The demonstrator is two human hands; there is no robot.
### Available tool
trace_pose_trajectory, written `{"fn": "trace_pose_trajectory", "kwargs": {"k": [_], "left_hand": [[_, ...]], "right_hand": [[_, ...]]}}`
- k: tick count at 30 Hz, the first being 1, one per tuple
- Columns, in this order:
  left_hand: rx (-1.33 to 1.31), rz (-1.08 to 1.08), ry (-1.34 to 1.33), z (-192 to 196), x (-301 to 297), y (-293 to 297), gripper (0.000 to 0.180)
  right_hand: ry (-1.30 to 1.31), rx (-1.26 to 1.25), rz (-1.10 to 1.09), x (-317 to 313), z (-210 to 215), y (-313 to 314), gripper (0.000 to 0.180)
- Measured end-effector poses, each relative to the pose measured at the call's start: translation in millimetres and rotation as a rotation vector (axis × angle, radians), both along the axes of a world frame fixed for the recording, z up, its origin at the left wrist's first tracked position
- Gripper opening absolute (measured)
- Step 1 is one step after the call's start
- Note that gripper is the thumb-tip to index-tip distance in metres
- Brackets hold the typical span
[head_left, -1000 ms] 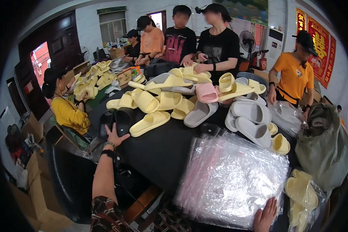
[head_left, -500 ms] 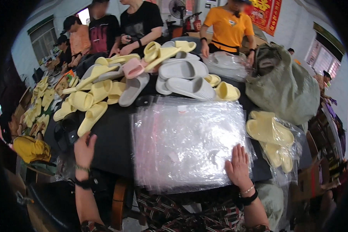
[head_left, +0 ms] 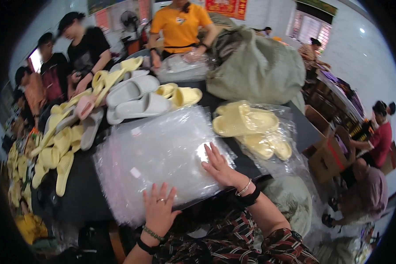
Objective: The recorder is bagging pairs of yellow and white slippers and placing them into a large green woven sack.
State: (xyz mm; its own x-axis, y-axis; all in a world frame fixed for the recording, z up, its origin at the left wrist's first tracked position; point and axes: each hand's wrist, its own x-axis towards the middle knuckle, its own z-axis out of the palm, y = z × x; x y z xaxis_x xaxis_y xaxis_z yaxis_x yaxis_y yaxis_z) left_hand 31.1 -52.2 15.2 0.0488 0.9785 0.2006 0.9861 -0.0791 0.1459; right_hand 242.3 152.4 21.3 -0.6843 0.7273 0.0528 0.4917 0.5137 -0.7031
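A wide stack of clear plastic bags (head_left: 163, 152) lies on the black table in front of me. My left hand (head_left: 159, 209) rests on the stack's near edge, fingers spread, holding nothing. Flat on its right part lies my right hand (head_left: 218, 166), fingers stretched out. Just right of the stack, yellow slippers (head_left: 246, 121) sit in and on clear plastic wrapping. Beyond the bags are grey slippers (head_left: 141, 105) and a yellow slipper (head_left: 187, 96). More yellow slippers (head_left: 62, 160) are heaped to the left, with a pink slipper (head_left: 86, 105) among them.
A large grey-green woven sack (head_left: 262, 66) stands at the back right of the table (head_left: 86, 198). Across from me a person in orange (head_left: 180, 26) handles clear bags. Others stand at the far left. Cardboard boxes (head_left: 328, 160) and seated people are on the right.
The view has swung to the right. My left hand has come from beside the yellow slippers onto the bag stack. My right hand still lies on the stack.
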Motion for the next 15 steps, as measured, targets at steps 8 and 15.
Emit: {"fn": "trace_pose_trajectory", "kwargs": {"k": [8,15], "left_hand": [[-0.047,0.027,-0.005,7,7,5,0.083],[-0.141,0.032,0.041,-3,-5,5,0.089]], "right_hand": [[-0.083,0.982,-0.521,100,97,44,0.078],[-0.139,0.318,-0.67,193,83,101,0.09]]}}
